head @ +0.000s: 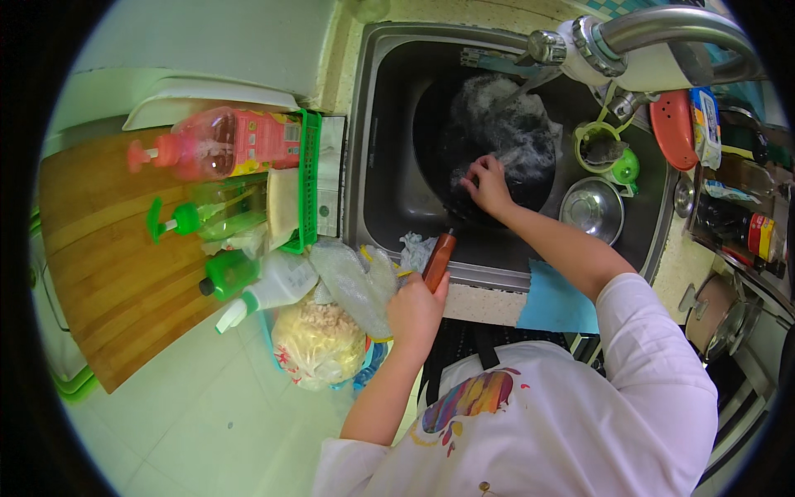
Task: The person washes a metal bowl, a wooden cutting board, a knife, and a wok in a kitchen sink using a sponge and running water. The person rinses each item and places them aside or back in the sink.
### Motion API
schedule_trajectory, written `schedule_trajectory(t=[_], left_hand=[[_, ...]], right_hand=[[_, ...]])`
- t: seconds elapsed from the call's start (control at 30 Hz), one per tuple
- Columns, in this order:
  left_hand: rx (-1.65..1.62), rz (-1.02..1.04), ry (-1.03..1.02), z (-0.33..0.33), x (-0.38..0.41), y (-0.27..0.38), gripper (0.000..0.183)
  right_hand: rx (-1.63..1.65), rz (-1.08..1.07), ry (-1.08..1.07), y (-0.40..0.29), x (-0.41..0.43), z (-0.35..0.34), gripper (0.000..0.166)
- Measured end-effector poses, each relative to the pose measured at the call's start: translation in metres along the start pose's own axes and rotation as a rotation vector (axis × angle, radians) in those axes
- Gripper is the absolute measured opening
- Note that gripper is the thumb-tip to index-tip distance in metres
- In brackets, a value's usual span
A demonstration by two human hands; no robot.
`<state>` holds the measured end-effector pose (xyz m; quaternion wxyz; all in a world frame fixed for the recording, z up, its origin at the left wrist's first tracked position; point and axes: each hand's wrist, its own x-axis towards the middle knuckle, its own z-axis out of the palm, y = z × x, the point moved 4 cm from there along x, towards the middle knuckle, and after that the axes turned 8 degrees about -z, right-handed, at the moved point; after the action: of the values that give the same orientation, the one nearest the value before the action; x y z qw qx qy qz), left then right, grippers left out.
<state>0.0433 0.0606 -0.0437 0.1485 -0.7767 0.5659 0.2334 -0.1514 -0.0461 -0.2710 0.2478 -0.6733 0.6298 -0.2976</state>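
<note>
A dark wok (435, 149) sits in the stainless steel sink (397, 205), with foamy water (503, 118) inside. Its reddish-brown wooden handle (439, 261) points over the sink's front rim, and my left hand (419, 307) is closed around the lower end. Inside the wok, my right hand (489, 189) has its fingers curled down near the inner surface. Something pale shows by those fingertips; foam or a scrubber, I cannot tell which. From the faucet (546, 46) a stream of water (531, 84) falls into the wok. A pale crumpled cloth (416, 251) lies beside the handle.
Right of the wok are a metal bowl (592, 211) and a yellow-green strainer (596, 147). At left, pump bottles (211, 143) stand by a green basket (308, 180), near a silvery glove (354, 279) and a spray bottle (282, 279). A blue cloth (556, 301) drapes over the counter edge.
</note>
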Motion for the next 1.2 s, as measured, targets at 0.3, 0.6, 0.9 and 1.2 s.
schedule_trajectory(t=[0.3, 0.6, 0.9, 1.2], left_hand=[[0.011, -0.013, -0.017, -0.003, 0.001, 0.004, 0.048], [-0.013, -0.010, -0.048, 0.000, 0.002, -0.001, 0.049], [-0.014, -0.026, -0.064, 0.000, 0.002, -0.003, 0.047], [-0.028, -0.033, -0.057, 0.000, 0.003, -0.003, 0.047]], right_hand=[[-0.106, -0.041, -0.028, -0.016, 0.012, -0.020, 0.009], [-0.146, -0.036, -0.073, -0.023, 0.019, -0.011, 0.013], [-0.204, -0.064, -0.101, -0.012, 0.026, -0.018, 0.015], [-0.289, -0.089, -0.042, 0.006, 0.032, -0.012, 0.015]])
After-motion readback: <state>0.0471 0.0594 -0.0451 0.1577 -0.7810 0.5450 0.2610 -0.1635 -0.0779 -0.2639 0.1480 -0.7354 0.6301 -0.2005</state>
